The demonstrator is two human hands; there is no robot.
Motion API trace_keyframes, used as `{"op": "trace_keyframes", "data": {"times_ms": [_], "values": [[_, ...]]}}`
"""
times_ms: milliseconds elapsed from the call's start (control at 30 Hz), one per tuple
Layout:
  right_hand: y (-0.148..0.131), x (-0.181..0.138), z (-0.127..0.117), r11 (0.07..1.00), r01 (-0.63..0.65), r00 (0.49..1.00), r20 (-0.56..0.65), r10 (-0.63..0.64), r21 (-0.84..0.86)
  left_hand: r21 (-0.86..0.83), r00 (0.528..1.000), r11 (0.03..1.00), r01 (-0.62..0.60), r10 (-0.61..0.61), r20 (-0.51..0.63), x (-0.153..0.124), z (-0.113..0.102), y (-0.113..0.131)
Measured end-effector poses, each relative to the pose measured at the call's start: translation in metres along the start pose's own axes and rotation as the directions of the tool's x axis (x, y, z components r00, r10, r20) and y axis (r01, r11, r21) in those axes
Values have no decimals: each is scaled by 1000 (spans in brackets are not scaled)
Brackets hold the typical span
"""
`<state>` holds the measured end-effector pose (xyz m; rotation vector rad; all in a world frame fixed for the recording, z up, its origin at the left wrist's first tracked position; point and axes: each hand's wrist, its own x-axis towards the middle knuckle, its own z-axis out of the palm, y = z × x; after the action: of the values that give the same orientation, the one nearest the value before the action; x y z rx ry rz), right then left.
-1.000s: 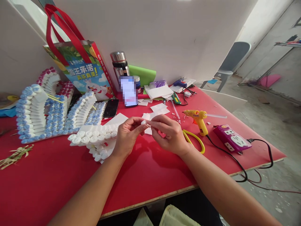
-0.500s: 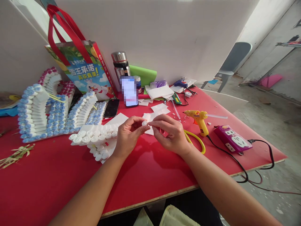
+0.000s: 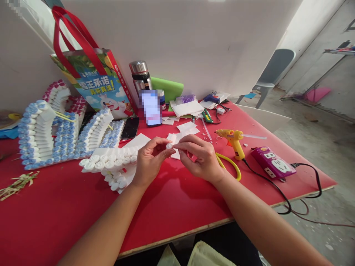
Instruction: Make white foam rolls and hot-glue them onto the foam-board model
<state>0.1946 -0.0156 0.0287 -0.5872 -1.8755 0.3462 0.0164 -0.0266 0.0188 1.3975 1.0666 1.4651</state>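
My left hand [image 3: 149, 159] is closed in a pinch, with a small white roll [image 3: 169, 146] between thumb and forefinger. The roll's round end faces me, and it looks like rolled paper or thin sheet. From the right, the fingertips of my right hand [image 3: 198, 157] close on the edge of the same roll, just above the red table [image 3: 177, 199]. Loose white paper pieces [image 3: 188, 128] lie behind the hands. Beside my left wrist stands a structure of white rolls [image 3: 111, 162], partly hidden by that hand.
A yellow glue gun [image 3: 234, 142] and a purple power strip [image 3: 273, 162] with cords lie right. At left stand blue-and-white roll structures [image 3: 36, 133] and a printed bag [image 3: 102, 85]. Behind are a lit phone [image 3: 152, 111], a dark phone [image 3: 130, 128] and a steel flask [image 3: 140, 74].
The whole view has shifted slightly left. Both hands keep nearly the same pose around the white roll, which has turned a little at most.
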Motion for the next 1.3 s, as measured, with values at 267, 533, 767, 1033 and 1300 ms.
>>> {"op": "trace_keyframes", "data": {"times_ms": [267,533,767,1033,1300], "values": [[-6,1,-2,991,-66,998,0,66,115,-162,995,982,98,-99,3,3,1,-1],[1,10,-4,575,-524,780,82,621,629,-337,981,921,195,-187,55,6,0,-2],[5,10,0,308,-614,671,274,689,727,-364,969,900,241,-199,148,5,0,-2],[6,7,4,325,-630,687,312,656,705,-390,959,879,275,-222,175,4,3,-3],[4,8,5,386,-638,701,295,649,666,-388,959,878,281,-238,156,4,3,-3]]}}
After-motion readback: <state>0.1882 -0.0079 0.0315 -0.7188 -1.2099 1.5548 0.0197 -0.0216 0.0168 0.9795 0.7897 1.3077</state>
